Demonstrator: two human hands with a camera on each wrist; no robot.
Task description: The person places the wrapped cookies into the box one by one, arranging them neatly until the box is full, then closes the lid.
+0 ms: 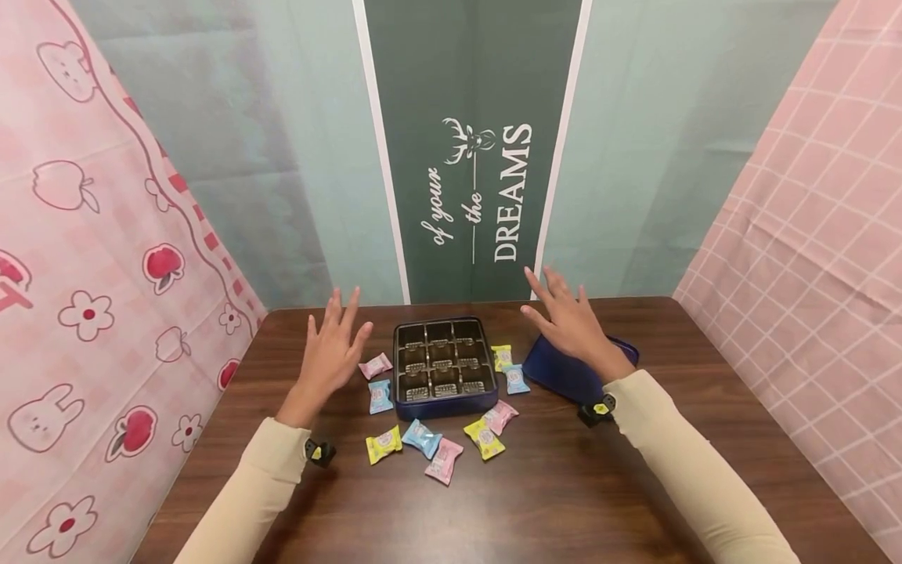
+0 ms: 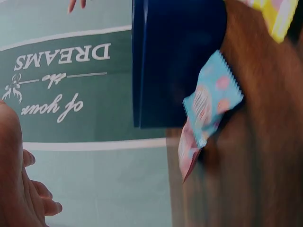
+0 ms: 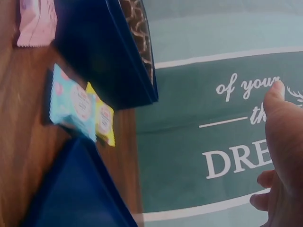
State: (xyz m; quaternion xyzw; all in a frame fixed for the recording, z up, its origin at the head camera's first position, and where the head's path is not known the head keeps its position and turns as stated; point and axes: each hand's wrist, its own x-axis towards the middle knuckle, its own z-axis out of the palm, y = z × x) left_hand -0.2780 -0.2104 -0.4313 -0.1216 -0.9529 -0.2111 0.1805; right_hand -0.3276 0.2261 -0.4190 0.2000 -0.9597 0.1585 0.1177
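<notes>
Both hands hover over the table with fingers spread, holding nothing. My left hand [image 1: 331, 348] is left of a dark blue box [image 1: 445, 404], whose black tray insert is divided into several compartments with no candy in them. My right hand [image 1: 569, 323] is raised over a blue lid [image 1: 564, 372], partly covering it in the head view. Wrapped candies lie around the box: pink [image 1: 376, 366] and light blue [image 1: 380, 396] at its left, yellow [image 1: 384, 445], blue [image 1: 422, 439] and pink [image 1: 444, 460] in front, others at its right. The left wrist view shows a blue candy [image 2: 213, 97] beside the box.
The brown wooden table [image 1: 451, 517] ends at a green backdrop [image 1: 472, 94] with white lettering. Pink patterned cloths hang on the left [image 1: 106, 313] and right [image 1: 810, 274]. A black wrist camera [image 1: 320, 452] is strapped at the left sleeve, another [image 1: 596, 411] at the right.
</notes>
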